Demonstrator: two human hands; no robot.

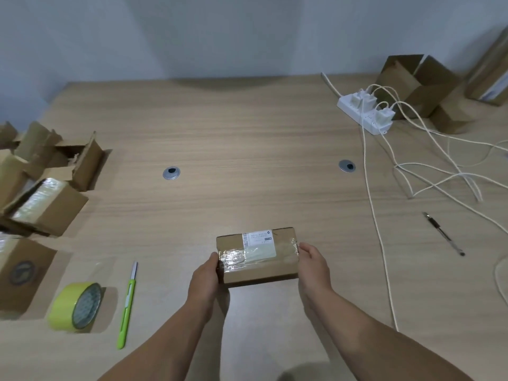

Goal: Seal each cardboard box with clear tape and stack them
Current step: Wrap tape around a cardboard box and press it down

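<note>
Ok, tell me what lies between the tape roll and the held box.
The green cutter lies between tape roll and box, per the head view.

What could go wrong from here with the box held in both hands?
1. Carrying the box left, the left hand could sweep over the cutter, whose blade looks extended.
2. The left boxes lie tilted and partly open, so a stack there may topple.
3. The tape on the box looks wrinkled near the left end and might lift.

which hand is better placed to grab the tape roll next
Left, probably. The yellow-green tape roll lies left of the cardboard box; the left hand is nearer, and the right hand would have to cross over.
</note>
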